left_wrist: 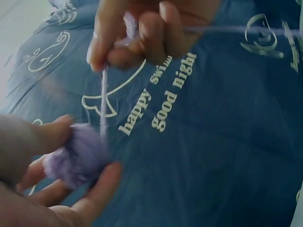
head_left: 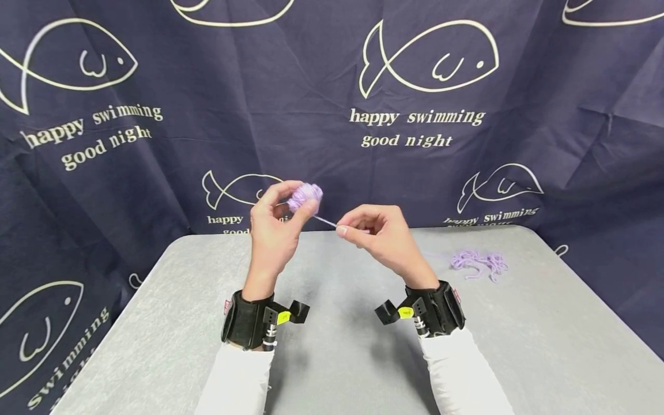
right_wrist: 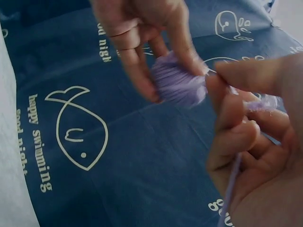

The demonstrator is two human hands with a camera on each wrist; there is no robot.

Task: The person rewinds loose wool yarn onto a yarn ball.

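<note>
A small ball of lilac yarn (head_left: 305, 197) is held between the thumb and fingers of my left hand (head_left: 277, 230), raised above the table's far edge. From it a short taut strand (head_left: 325, 221) runs to my right hand (head_left: 381, 233), which pinches it between thumb and forefinger. In the right wrist view the windings of the yarn ball (right_wrist: 177, 82) show side by side. More yarn passes through the curled fingers of the right hand (right_wrist: 255, 137), and a strand (right_wrist: 230, 189) leaves below them.
A loose tangle of lilac yarn (head_left: 478, 263) lies on the grey table (head_left: 337, 357) at the right. Behind the table hangs a dark blue cloth (head_left: 311, 86) printed with white fish and lettering. Both wrists wear black straps (head_left: 248, 320) with small mounts.
</note>
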